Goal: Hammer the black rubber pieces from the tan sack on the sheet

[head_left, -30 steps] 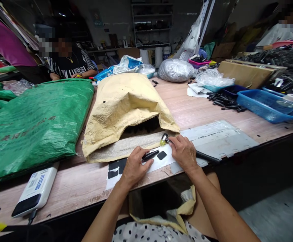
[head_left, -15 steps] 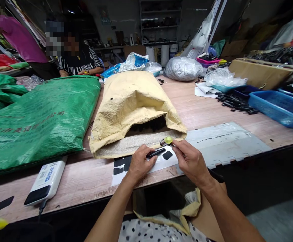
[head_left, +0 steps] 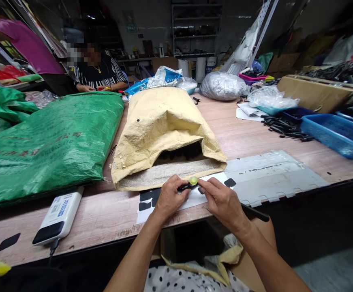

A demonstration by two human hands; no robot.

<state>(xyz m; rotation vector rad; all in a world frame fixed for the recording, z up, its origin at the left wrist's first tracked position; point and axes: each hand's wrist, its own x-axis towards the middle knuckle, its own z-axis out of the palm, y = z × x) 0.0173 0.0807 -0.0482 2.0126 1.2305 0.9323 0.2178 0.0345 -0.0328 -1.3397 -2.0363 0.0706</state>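
My left hand [head_left: 172,196] pinches a slim black plastic piece [head_left: 182,187] above a white sheet [head_left: 191,202]. My right hand [head_left: 223,200] has thumb and fingers closed close to the far end of that piece. At its fingertips sits a small, round, yellow-green piece [head_left: 193,181], touching or overlapping the black piece; I cannot tell how they join. A black rod [head_left: 257,213] sticks out behind my right hand. Dark rounded patches [head_left: 145,206] lie on the sheet. Another black patch [head_left: 230,182] is right of my right fingers.
An open yellow woven sack [head_left: 164,121] with dark contents stands just beyond my hands. Left are a green sack [head_left: 51,146] and a white power bank [head_left: 59,217] with a cable. Right are a grey board [head_left: 273,174], black parts [head_left: 285,127] and a blue tray [head_left: 337,134]. People work behind.
My right hand has moved left and brought the yellow-green piece to the black piece in my left hand. The patch on the right has come into sight as the hand shifted.
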